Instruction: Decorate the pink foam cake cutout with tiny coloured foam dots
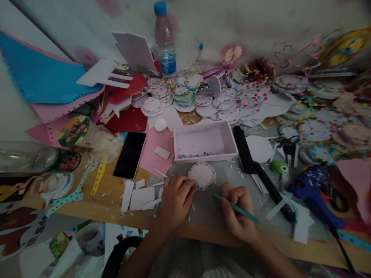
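Note:
On the grey work surface lies a round white paper disc (202,175) edged with small blue and red pieces. My left hand (178,199) rests at its lower left, fingers bent together, the fingertips at the disc's edge; what they press is too small to tell. To the right, my right hand (238,210) is closed around a thin teal tool (245,213), whose tip points toward the disc. Just beyond the disc stands an open white box (203,143) with small red and blue pieces along its near side.
A phone (130,155) and paper scraps (142,199) lie left. A black cutter (275,191) and a blue glue gun (315,193) lie right. Behind are many decorated discs (228,104) and an upright water bottle (165,42). The table's front edge (203,233) runs below my hands.

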A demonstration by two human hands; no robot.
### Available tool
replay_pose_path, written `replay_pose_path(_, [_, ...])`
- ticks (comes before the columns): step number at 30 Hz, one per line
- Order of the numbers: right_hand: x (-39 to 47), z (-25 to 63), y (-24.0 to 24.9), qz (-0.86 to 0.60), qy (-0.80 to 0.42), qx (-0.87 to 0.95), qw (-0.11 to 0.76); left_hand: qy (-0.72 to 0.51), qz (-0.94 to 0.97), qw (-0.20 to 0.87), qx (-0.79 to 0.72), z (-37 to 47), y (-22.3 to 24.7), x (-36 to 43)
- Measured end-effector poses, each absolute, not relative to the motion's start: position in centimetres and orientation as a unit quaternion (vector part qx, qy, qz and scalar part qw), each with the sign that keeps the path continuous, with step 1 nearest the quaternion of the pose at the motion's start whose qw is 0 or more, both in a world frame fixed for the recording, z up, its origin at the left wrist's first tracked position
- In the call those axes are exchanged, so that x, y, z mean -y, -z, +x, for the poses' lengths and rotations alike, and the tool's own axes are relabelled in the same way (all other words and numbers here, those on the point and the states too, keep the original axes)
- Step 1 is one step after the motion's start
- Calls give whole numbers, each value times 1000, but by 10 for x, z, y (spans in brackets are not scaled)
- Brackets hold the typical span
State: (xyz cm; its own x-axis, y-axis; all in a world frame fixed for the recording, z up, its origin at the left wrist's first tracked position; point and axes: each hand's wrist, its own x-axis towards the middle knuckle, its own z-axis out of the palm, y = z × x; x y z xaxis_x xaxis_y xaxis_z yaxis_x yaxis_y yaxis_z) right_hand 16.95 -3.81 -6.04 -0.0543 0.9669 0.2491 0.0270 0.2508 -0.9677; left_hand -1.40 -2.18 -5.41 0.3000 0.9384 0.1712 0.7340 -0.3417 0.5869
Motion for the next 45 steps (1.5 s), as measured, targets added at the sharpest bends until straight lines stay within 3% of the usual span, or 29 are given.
replay_pose_path(45, [39,170,61,-451,-373,581,565,-243,785,198,-535,-14,53,22])
